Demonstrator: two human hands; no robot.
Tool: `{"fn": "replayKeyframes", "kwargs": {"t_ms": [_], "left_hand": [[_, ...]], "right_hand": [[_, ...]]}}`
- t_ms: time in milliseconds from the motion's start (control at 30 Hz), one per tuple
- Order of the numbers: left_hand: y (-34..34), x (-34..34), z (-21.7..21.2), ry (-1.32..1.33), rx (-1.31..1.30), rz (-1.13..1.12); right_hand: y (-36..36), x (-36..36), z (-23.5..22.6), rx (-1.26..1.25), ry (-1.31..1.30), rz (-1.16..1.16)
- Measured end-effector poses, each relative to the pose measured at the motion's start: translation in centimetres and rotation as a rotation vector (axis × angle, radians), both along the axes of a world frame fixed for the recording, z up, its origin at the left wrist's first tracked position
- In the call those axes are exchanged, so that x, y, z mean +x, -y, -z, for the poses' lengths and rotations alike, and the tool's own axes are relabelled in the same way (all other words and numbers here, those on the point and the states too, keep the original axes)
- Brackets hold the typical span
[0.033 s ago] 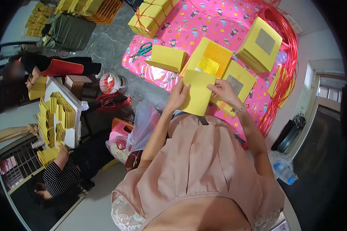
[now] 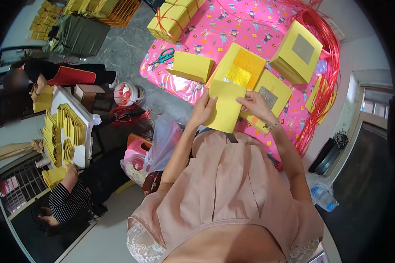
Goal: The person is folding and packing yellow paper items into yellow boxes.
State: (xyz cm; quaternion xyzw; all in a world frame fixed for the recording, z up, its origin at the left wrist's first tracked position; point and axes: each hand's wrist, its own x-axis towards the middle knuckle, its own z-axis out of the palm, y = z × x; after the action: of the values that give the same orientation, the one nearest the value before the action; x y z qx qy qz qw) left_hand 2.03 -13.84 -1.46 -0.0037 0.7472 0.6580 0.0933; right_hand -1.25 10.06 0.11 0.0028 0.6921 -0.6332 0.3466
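Observation:
A folded sheet of yellow paper is held in front of my waist, at the near edge of the pink-covered table. My left hand grips its left edge, thumb on top. At the upper right edge, my right hand pinches it between thumb and fingers. Just beyond lies a stack of yellow paper with an orange and gold foil patch on top. Yellow sheets with a silver patch lie to the right of it. On the left, a folded yellow paper piece stands beside green-handled scissors.
A thick yellow stack and red plastic strands line the table's right side. Tied yellow bundles sit at the far left corner. Two people work at a white table with folded yellow papers. A bucket stands between the tables.

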Motion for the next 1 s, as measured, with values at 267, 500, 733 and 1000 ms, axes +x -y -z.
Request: {"fn": "replayKeyframes", "kwargs": {"t_ms": [267, 500, 733, 1000], "left_hand": [[2.3, -0.3, -1.0, -0.026, -0.113, 0.129], [11.3, 1.0, -2.3, 0.314, 0.198, 0.261], [14.8, 6.2, 2.0, 0.223, 1.212, -0.344], [11.7, 3.8, 8.7, 0.214, 0.929, -0.702]], "right_hand": [[1.3, -1.8, -1.5, 0.022, -0.016, -0.078], [5.7, -0.9, 1.1, -0.189, 0.093, -0.272], [14.0, -0.5, 3.1, -0.245, 0.119, -0.152], [17.2, -2.1, 6.5, -0.201, 0.083, 0.066]]}}
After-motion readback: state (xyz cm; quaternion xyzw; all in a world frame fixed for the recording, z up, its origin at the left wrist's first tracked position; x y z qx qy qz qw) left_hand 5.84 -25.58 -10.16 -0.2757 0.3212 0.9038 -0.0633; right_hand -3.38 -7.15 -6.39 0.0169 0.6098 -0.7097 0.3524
